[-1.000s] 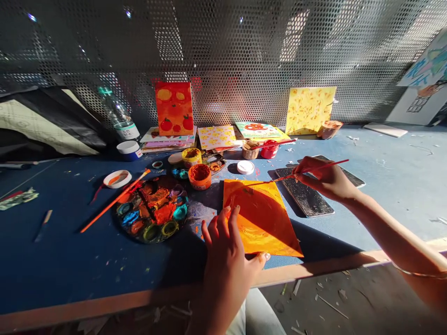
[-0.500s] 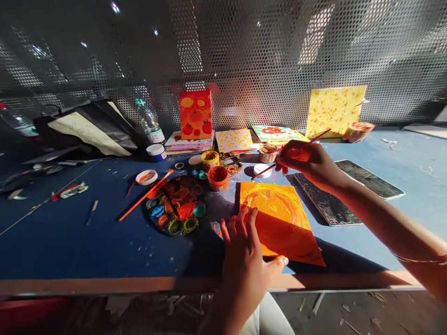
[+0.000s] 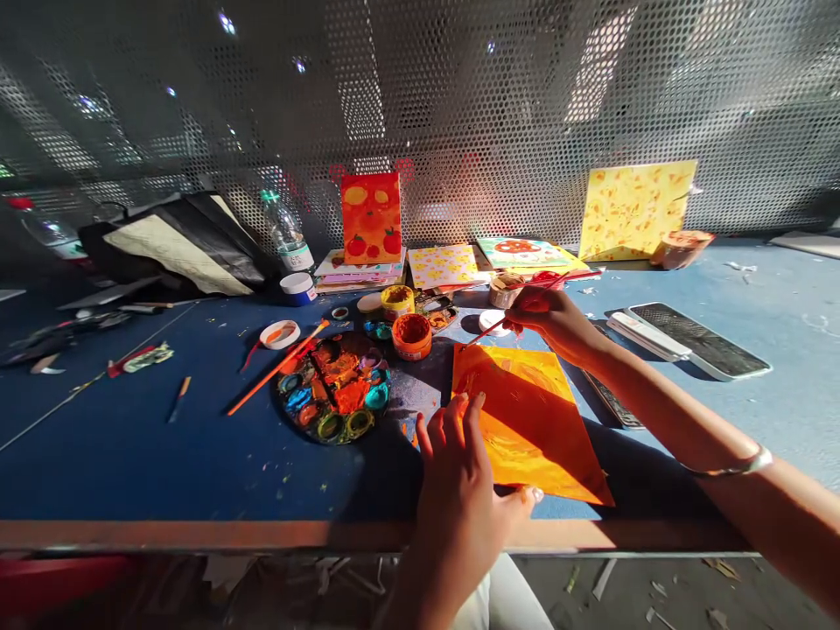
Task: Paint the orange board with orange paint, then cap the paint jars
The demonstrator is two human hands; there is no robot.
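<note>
An orange-painted square canvas (image 3: 531, 420) lies on the blue table near its front edge. My left hand (image 3: 459, 490) rests on the canvas's left edge, fingers on top and thumb at the near corner, holding it down. My right hand (image 3: 548, 319) is closed on a thin red paintbrush (image 3: 502, 324) just past the canvas's far edge. The brush tip points left toward the open orange paint jar (image 3: 411, 335). A round palette (image 3: 334, 394) thick with mixed colours sits left of the canvas.
A yellow paint jar (image 3: 397, 301), small lids and a second orange brush (image 3: 276, 367) lie around the palette. Finished small paintings (image 3: 371, 217) lean on the perforated metal screen behind. A phone (image 3: 699, 339) and a dark slab lie at the right. A water bottle (image 3: 287, 232) and bag stand at the back left.
My right hand has carried the brush from the right side leftward and lower, toward the paint jars. My left hand has stayed on the canvas. The view has shifted left.
</note>
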